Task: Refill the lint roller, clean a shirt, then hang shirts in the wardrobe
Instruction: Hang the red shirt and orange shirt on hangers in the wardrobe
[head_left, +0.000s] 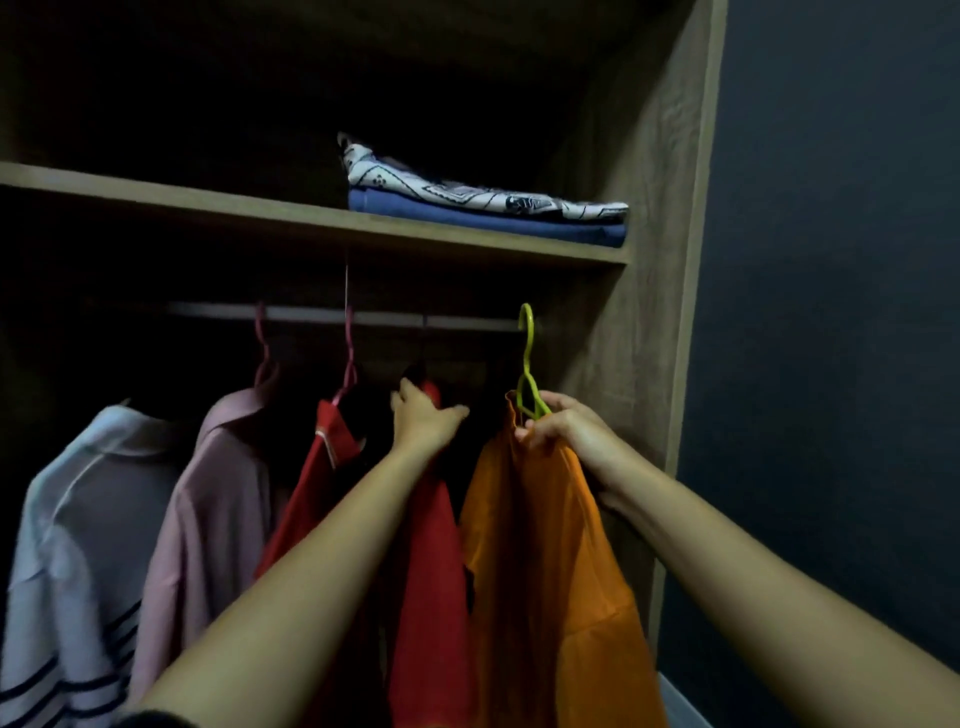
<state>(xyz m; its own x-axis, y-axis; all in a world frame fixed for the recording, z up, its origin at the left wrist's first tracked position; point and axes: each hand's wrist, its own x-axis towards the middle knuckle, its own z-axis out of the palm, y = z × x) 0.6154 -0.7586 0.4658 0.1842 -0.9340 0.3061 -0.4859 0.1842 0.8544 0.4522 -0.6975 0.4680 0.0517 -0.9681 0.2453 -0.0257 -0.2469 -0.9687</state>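
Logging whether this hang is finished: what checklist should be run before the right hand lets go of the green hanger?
1. Green hanger hooked on the rail: ok, its hook curves over the rail's right end.
2. Right hand grip: ok, fingers are curled round the hanger's neck.
3. Space beside it: ok, the left hand rests on the red shirt, and a dark gap separates that from the orange shirt.
4. Orange shirt seated on both hanger arms: cannot tell, fabric and hand hide them.
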